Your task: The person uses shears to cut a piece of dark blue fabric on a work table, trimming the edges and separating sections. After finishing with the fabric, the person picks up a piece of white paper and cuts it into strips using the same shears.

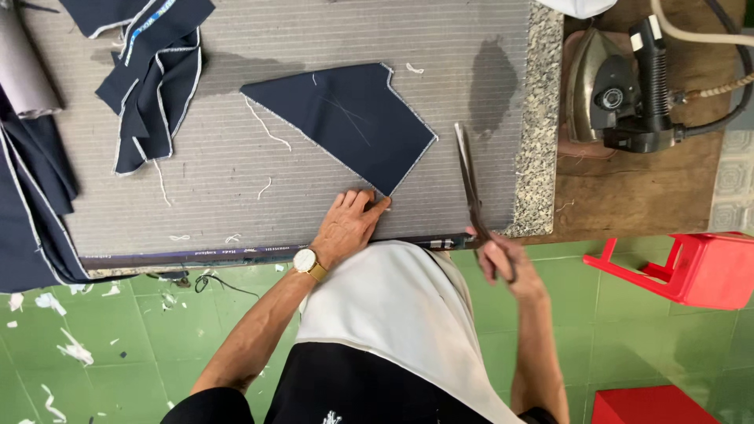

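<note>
Now the left hand (345, 228), with a gold wristwatch (308, 263) on its wrist, lies flat with fingers spread on the grey striped table pad (259, 196); its fingertips touch the lowest corner of the navy fabric piece (353, 122). This piece lies flat in the middle of the pad. Meanwhile the right hand (503, 263) is closed around the handles of the tailor's scissors (471, 184), blades together, pointing away, just right of the fabric. A steam iron (620, 90) rests on the wooden board (628, 188) further right.
</note>
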